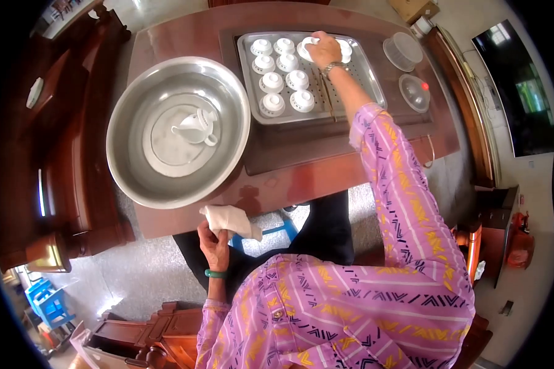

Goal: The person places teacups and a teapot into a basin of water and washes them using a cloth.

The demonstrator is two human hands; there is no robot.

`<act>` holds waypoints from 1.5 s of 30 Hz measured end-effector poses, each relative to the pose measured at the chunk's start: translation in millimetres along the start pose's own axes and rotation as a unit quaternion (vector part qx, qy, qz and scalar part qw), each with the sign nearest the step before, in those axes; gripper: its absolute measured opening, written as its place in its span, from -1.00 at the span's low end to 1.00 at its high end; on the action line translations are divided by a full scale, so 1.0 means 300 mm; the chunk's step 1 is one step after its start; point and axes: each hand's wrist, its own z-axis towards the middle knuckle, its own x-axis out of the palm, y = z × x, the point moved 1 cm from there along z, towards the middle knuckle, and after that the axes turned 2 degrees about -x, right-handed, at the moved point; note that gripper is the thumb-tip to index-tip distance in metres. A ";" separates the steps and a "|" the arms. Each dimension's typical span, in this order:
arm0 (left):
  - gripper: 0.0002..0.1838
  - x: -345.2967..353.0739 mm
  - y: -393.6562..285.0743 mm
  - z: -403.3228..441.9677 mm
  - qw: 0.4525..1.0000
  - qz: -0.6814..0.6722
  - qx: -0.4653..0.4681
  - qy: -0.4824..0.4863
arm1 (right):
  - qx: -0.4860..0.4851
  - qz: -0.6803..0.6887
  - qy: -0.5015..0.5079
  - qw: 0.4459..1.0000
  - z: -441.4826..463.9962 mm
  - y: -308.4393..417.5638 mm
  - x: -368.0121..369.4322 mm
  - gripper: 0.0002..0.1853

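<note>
My left hand (214, 246) pinches a folded white cloth (231, 221) just off the table's near edge. At the far side of a metal tray (252, 117), my right hand (326, 50) has its fingers closed on a white porcelain piece (305, 49), partly covered by the hand. More white porcelain (346, 51) shows just right of that hand. Several small white cups (271, 82) stand upside down in two columns on the tray's left half. Thin brown sticks (326, 92), perhaps tea tools, lie beside them. A large metal basin (120, 157) holds a white pitcher (194, 134) and other white porcelain.
A clear plastic tub (402, 52) and a clear lid with a red knob (415, 92) sit on the table (277, 184) right of the tray. A blue stool (286, 230) is under the table. Dark wooden furniture (74, 147) stands at left.
</note>
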 end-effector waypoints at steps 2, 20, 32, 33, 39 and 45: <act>-0.60 0.007 -0.010 0.003 1.000 0.001 0.002 0.001 | -0.030 -0.069 0.013 0.997 0.033 -0.035 -0.008 -0.40; -0.64 0.012 -0.019 0.001 0.999 0.023 -0.004 -0.022 | -0.084 0.125 0.070 0.986 0.008 0.026 -0.035 -0.27; -0.58 -0.001 0.022 0.007 0.999 0.025 0.029 -0.021 | -0.056 0.360 0.383 0.849 -0.285 0.669 0.289 -0.22; -0.59 -0.004 0.017 0.007 0.999 0.032 0.023 -0.013 | -0.058 0.359 0.385 0.848 -0.293 0.686 0.318 -0.22; -0.59 -0.016 0.006 0.012 0.999 0.034 0.026 0.000 | -0.170 0.113 0.276 0.939 -0.331 0.723 0.405 -0.16; -0.59 -0.020 0.001 0.009 0.998 0.052 0.028 0.004 | -0.158 0.067 0.252 0.952 -0.320 0.715 0.400 -0.47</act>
